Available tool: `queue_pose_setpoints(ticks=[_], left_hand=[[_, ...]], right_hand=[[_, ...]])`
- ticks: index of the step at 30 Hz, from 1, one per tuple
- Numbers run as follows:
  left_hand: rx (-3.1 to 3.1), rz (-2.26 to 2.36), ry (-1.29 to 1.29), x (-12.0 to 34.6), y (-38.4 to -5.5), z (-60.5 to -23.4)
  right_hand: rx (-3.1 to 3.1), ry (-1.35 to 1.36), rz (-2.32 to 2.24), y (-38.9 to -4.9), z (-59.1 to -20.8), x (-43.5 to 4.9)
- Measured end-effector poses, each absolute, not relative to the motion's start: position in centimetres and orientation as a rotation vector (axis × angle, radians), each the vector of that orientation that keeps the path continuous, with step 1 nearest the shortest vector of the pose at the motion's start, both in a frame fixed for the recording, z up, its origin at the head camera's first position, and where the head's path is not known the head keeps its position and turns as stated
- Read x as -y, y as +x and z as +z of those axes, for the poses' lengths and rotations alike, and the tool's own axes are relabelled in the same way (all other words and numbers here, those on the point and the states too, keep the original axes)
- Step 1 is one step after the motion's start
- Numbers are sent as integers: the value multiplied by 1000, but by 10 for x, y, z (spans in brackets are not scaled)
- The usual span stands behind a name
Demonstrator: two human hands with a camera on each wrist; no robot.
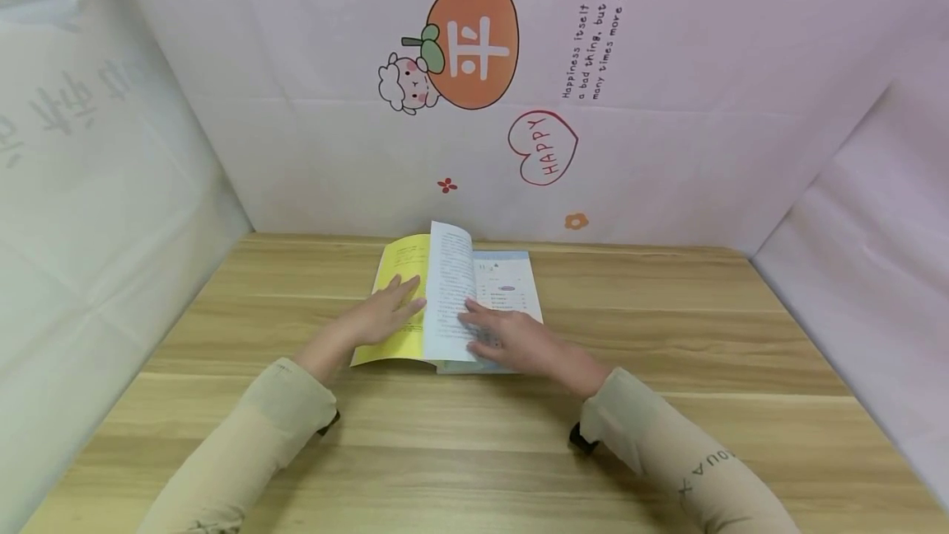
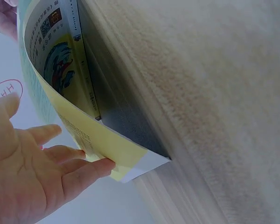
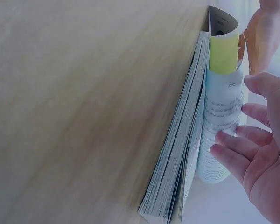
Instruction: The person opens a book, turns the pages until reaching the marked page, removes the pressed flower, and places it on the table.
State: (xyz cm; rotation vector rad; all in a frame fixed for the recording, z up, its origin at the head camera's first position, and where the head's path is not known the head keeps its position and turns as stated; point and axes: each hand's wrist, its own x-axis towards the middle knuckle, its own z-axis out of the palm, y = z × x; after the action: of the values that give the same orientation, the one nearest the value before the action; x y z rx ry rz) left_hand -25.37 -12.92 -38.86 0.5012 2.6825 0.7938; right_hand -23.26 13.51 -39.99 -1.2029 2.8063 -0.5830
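A thick paperback book [image 1: 511, 270] lies open near the back of the table. Its yellow inside cover [image 1: 406, 258] is folded out to the left, and a white printed page [image 1: 448, 291] curls up in the middle. My left hand [image 1: 376, 316] rests on the yellow cover with fingers spread; in the left wrist view its fingertips [image 2: 105, 167] touch the cover, which bows up off the table. Over the curled page is my right hand [image 1: 515, 338], its relaxed fingers [image 3: 231, 144] against the printed side. The thick page block [image 3: 177, 130] shows edge-on in the right wrist view.
The wooden table [image 1: 460, 452] stretches around the book on all sides. Behind it rises a white printed backdrop [image 1: 334, 163] with a cartoon and lettering, and similar sheets [image 1: 96, 213] hang at both sides.
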Motion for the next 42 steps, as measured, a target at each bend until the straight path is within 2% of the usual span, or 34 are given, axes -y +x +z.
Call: queue_pose_setpoints(ticks=[18,32,42], left_hand=[[-2730,819,489,128,-256,-390],[-2707,733,364,127,-252,-389],[-2729,662,431,127,-254,-391]], right_hand=[[-2749,-1317,-580,-230,-399,-126],[-2689,-1364,-564,-229,-398,-114],[-2628,-1382,-537,-231,-393,-107]])
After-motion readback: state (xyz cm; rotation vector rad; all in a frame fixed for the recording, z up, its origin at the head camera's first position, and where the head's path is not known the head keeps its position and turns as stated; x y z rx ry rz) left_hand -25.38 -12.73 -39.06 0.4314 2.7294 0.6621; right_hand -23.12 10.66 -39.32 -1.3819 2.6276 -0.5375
